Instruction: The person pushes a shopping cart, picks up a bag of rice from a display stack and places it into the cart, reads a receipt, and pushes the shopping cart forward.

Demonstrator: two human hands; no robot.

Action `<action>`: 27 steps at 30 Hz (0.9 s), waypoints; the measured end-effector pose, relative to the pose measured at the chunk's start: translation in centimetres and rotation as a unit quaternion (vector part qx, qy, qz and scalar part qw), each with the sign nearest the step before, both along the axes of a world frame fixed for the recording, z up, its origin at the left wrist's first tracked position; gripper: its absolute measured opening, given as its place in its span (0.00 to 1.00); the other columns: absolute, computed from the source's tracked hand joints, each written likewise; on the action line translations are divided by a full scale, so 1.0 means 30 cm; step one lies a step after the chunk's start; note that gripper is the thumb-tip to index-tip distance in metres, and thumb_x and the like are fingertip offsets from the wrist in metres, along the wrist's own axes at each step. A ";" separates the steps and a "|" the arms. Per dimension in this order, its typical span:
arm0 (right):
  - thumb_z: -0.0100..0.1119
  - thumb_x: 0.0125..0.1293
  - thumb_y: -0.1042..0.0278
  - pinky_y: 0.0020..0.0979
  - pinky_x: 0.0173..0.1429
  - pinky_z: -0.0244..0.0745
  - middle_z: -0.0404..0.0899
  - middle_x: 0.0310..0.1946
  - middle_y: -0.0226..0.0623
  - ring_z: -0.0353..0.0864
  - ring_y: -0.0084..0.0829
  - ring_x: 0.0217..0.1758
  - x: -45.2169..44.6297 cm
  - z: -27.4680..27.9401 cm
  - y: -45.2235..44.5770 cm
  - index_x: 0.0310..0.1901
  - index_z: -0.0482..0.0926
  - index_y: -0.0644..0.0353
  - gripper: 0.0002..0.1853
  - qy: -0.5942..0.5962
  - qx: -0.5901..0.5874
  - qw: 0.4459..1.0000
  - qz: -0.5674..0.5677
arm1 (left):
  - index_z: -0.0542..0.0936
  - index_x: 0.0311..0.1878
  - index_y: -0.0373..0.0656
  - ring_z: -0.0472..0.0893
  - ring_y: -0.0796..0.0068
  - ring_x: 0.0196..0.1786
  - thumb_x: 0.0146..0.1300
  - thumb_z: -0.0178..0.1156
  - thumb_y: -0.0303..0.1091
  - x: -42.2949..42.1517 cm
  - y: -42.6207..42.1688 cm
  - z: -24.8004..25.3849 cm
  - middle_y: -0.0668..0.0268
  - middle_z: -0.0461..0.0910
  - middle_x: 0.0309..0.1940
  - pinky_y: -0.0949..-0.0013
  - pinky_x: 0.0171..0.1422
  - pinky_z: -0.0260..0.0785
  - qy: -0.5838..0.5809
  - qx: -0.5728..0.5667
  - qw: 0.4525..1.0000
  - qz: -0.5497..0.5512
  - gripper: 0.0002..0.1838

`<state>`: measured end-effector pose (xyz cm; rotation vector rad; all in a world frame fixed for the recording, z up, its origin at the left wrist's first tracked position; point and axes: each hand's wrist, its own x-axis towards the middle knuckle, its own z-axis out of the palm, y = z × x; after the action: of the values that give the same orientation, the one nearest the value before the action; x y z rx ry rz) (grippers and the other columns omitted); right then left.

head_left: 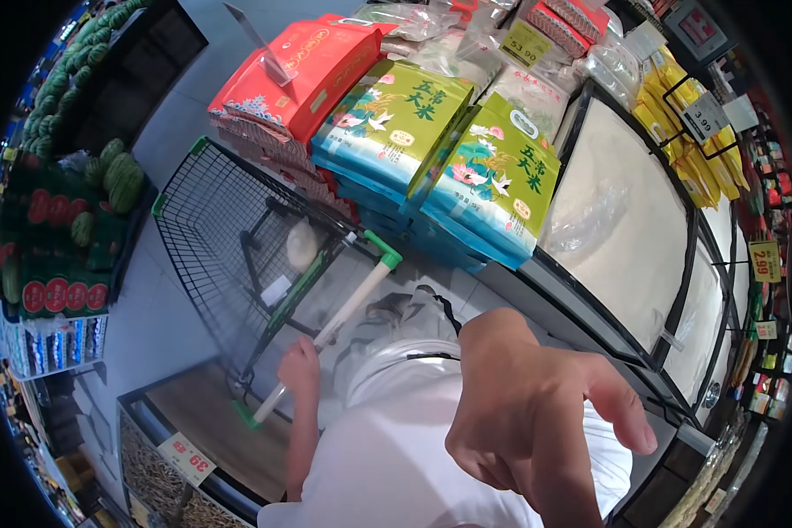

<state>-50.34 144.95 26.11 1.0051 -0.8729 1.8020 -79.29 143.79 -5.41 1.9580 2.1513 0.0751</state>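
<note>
My left hand [299, 365] is closed around the pale bar of the cart handle [348, 308], near its lower green end. Close to the camera, my right hand [532, 405] is raised in front of my white shirt [387, 440], back of the hand showing. Its thumb and index finger are apart, the other fingers are curled, and nothing shows in it. The wire shopping cart [216, 220] stands at the left, with a pale round item [302, 245] in it. Green and blue rice bags [493, 176] lie beyond my right hand.
Red bags [299, 75] are stacked beside the green ones. At the right is a bin of white grain [607, 229], with yellow packets [682, 132] hanging behind. Watermelons [123, 180] fill a stand at the left. A low bin with a price card [187, 458] stands at the lower left.
</note>
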 end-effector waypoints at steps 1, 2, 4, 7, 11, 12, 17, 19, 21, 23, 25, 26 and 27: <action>0.57 0.66 0.54 0.22 0.20 0.69 0.83 0.42 0.52 0.72 0.19 0.15 -0.008 0.001 -0.008 0.58 0.70 0.82 0.32 0.017 -0.014 1.000 0.005 | 0.84 0.31 0.44 0.82 0.48 0.32 0.71 0.43 0.50 0.006 0.002 0.007 0.55 0.83 0.28 0.49 0.37 0.72 -0.004 0.005 1.000 0.003 0.25; 0.58 0.66 0.56 0.21 0.21 0.69 0.83 0.44 0.54 0.71 0.16 0.15 -0.016 0.002 -0.016 0.57 0.69 0.85 0.33 0.034 -0.028 0.999 0.010 | 0.84 0.31 0.44 0.82 0.47 0.32 0.71 0.43 0.50 0.012 -0.002 0.016 0.55 0.82 0.28 0.49 0.37 0.72 -0.007 0.009 1.000 0.008 0.25; 0.58 0.66 0.57 0.21 0.21 0.69 0.83 0.43 0.53 0.70 0.16 0.15 -0.030 -0.019 -0.036 0.57 0.70 0.85 0.32 0.067 -0.026 0.997 0.007 | 0.84 0.31 0.43 0.81 0.47 0.31 0.71 0.44 0.50 0.021 -0.009 0.019 0.55 0.82 0.27 0.49 0.37 0.72 -0.009 0.012 1.000 0.015 0.25; 0.58 0.66 0.57 0.21 0.21 0.68 0.83 0.42 0.51 0.70 0.16 0.16 0.014 -0.004 -0.059 0.57 0.71 0.84 0.32 0.054 -0.048 0.997 0.014 | 0.83 0.30 0.44 0.81 0.46 0.30 0.71 0.44 0.50 0.012 -0.007 0.005 0.54 0.82 0.27 0.49 0.36 0.71 -0.006 0.012 1.000 0.016 0.24; 0.58 0.66 0.57 0.23 0.21 0.67 0.83 0.40 0.49 0.71 0.17 0.16 -0.003 0.032 -0.052 0.57 0.71 0.84 0.32 0.104 -0.058 0.991 -0.059 | 0.83 0.29 0.44 0.81 0.46 0.30 0.70 0.45 0.49 0.014 -0.012 -0.013 0.55 0.82 0.26 0.49 0.35 0.71 -0.013 0.016 0.999 0.033 0.24; 0.57 0.66 0.57 0.23 0.21 0.67 0.83 0.40 0.48 0.71 0.17 0.16 -0.046 0.029 -0.083 0.57 0.71 0.84 0.32 0.142 -0.069 0.978 -0.132 | 0.83 0.29 0.44 0.81 0.46 0.30 0.70 0.45 0.49 0.011 -0.012 -0.013 0.55 0.82 0.26 0.49 0.35 0.71 -0.010 0.013 0.999 0.033 0.24; 0.53 0.65 0.46 0.30 0.19 0.65 0.80 0.29 0.34 0.74 0.32 0.15 0.138 0.029 -0.001 0.55 0.73 0.65 0.28 -0.033 0.096 0.995 0.004 | 0.82 0.28 0.42 0.81 0.47 0.32 0.70 0.45 0.49 0.012 -0.012 -0.021 0.54 0.82 0.28 0.48 0.36 0.70 0.003 0.036 0.999 0.022 0.25; 0.54 0.65 0.46 0.30 0.18 0.65 0.80 0.28 0.33 0.74 0.32 0.15 0.142 0.022 0.006 0.55 0.73 0.64 0.28 -0.037 0.117 0.992 -0.015 | 0.82 0.27 0.41 0.81 0.46 0.33 0.71 0.45 0.49 0.015 -0.011 -0.020 0.53 0.82 0.28 0.48 0.36 0.70 -0.002 0.038 0.999 0.022 0.25; 0.56 0.66 0.53 0.26 0.21 0.68 0.82 0.36 0.44 0.74 0.23 0.17 0.102 0.005 -0.044 0.57 0.71 0.77 0.31 0.028 0.044 0.999 -0.006 | 0.81 0.27 0.41 0.80 0.45 0.32 0.71 0.45 0.49 0.013 -0.013 -0.019 0.53 0.81 0.27 0.47 0.35 0.70 -0.009 0.044 0.999 0.017 0.25; 0.57 0.66 0.58 0.25 0.23 0.70 0.83 0.40 0.49 0.75 0.20 0.18 0.095 -0.009 -0.060 0.58 0.69 0.83 0.32 0.056 0.015 0.998 0.001 | 0.81 0.26 0.40 0.80 0.45 0.32 0.70 0.46 0.48 0.016 -0.014 -0.014 0.52 0.81 0.27 0.47 0.35 0.69 -0.008 0.043 0.999 0.018 0.25; 0.58 0.66 0.58 0.25 0.23 0.70 0.84 0.40 0.49 0.76 0.21 0.18 0.110 -0.010 -0.060 0.59 0.69 0.83 0.32 0.047 0.011 0.999 0.002 | 0.81 0.26 0.40 0.80 0.45 0.32 0.70 0.46 0.48 0.016 -0.014 -0.014 0.52 0.81 0.27 0.46 0.35 0.69 -0.003 0.041 0.999 0.017 0.25; 0.58 0.66 0.58 0.25 0.23 0.71 0.84 0.39 0.49 0.76 0.22 0.18 0.118 -0.005 -0.063 0.59 0.69 0.83 0.32 0.041 0.001 0.999 0.002 | 0.81 0.26 0.40 0.80 0.45 0.31 0.70 0.46 0.48 0.011 -0.011 -0.024 0.52 0.81 0.27 0.46 0.35 0.69 0.002 0.040 0.999 0.017 0.25; 0.58 0.66 0.58 0.25 0.24 0.71 0.84 0.40 0.49 0.76 0.23 0.18 0.124 0.014 -0.074 0.59 0.69 0.83 0.32 0.034 -0.030 0.999 0.000 | 0.81 0.26 0.40 0.80 0.45 0.31 0.70 0.46 0.48 0.009 -0.009 -0.028 0.52 0.81 0.26 0.46 0.35 0.69 0.007 0.039 0.999 0.018 0.25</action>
<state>-46.61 142.74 26.52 1.0230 -0.7730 1.7724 -79.00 143.51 -6.25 1.9682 2.2241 0.1551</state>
